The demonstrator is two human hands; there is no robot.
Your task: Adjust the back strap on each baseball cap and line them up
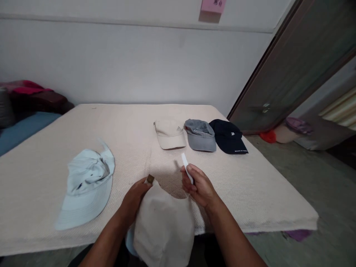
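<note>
A cream cap hangs at the near edge of the bed, its crown towards me. My left hand grips its left rim, beside a small brass-coloured buckle. In my right hand, a white strap is pinched between thumb and fingers, its free end pointing up. Where the strap joins the cap is hidden by my fingers. To the left lies a pale blue cap, crumpled, brim towards me. Something light blue shows under the cream cap's left side.
Farther back on the white bed cover are a beige cap, a grey cap and a navy cap in a row. A wall stands behind. Dark clothes are piled at far left; a door is at right.
</note>
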